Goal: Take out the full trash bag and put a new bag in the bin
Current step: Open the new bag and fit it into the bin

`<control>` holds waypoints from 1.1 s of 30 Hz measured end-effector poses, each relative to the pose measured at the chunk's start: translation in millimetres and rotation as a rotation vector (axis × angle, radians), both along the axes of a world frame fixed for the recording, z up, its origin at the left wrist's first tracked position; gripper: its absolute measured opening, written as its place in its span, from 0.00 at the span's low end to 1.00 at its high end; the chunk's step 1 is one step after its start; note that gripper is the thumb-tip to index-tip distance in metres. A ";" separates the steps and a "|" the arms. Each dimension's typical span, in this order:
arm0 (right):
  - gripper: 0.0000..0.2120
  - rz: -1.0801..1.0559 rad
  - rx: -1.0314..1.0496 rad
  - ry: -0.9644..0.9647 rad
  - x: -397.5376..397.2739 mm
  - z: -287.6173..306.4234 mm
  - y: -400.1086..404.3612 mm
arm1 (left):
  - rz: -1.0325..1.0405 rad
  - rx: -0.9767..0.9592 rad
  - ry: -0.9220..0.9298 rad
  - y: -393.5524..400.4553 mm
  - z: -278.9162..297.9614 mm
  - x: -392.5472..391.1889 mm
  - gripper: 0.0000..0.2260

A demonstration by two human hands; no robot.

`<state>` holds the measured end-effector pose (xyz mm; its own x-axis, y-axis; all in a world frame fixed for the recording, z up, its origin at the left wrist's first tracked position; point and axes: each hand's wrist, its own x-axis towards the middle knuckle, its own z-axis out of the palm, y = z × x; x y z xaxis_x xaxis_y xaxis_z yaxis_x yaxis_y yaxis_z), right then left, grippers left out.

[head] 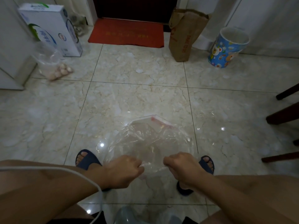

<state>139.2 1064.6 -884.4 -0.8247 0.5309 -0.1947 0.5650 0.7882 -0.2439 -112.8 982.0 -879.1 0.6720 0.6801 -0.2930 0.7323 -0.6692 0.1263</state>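
A clear plastic bag with a white and red strip along its far edge billows out in front of me over the floor. My left hand and my right hand each pinch its near edge, fists closed, about a hand's width apart. The blue cartoon-printed bin stands at the far right by the wall, with no bag visible in it. At the bottom edge, between my knees, lies a bluish translucent plastic mass, partly cut off.
A brown paper bag stands left of the bin, beside a red doormat. A white carton and a clear bag of eggs sit far left. Dark chair legs jut in at right. A white cable crosses my left arm.
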 end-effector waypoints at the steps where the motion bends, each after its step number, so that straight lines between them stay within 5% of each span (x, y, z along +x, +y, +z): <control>1: 0.07 0.054 0.017 0.002 0.2 -0.3 -4.2 | -0.031 -0.031 0.031 -4.0 -3.7 -0.4 0.06; 10: 0.14 0.330 -0.008 -0.306 -0.5 -17.0 -31.1 | 0.053 -0.270 0.258 -11.9 -20.3 -7.0 0.12; 13: 0.09 0.336 -0.016 -0.415 3.1 -14.7 -31.4 | 0.086 -0.298 0.259 -10.8 -24.9 -13.6 0.13; 17: 0.21 0.303 0.037 -0.423 16.5 -20.3 -29.1 | 0.154 -0.321 0.150 -12.9 -39.3 -30.1 0.18; 21: 0.25 0.175 0.050 -0.274 24.1 -25.7 -19.4 | 0.208 -0.374 0.133 -10.6 -39.4 -39.3 0.18; 25: 0.05 -0.106 -0.196 -0.190 25.7 -14.3 -3.4 | 0.299 -0.413 0.174 -6.4 -29.6 -42.3 0.10; 29: 0.11 -0.385 -0.218 -0.110 21.9 -11.7 9.2 | 0.407 -0.400 0.212 -2.1 -17.3 -39.1 0.10; 33: 0.08 -0.508 -0.160 -0.044 16.0 -11.1 16.1 | 0.306 -0.369 0.230 2.6 2.4 -20.7 0.12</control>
<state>155.2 1080.7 -895.4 -0.4605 0.8222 -0.3346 0.8783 0.3673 -0.3061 -133.5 984.5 -876.7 0.3493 0.6591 -0.6660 0.9237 -0.3617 0.1264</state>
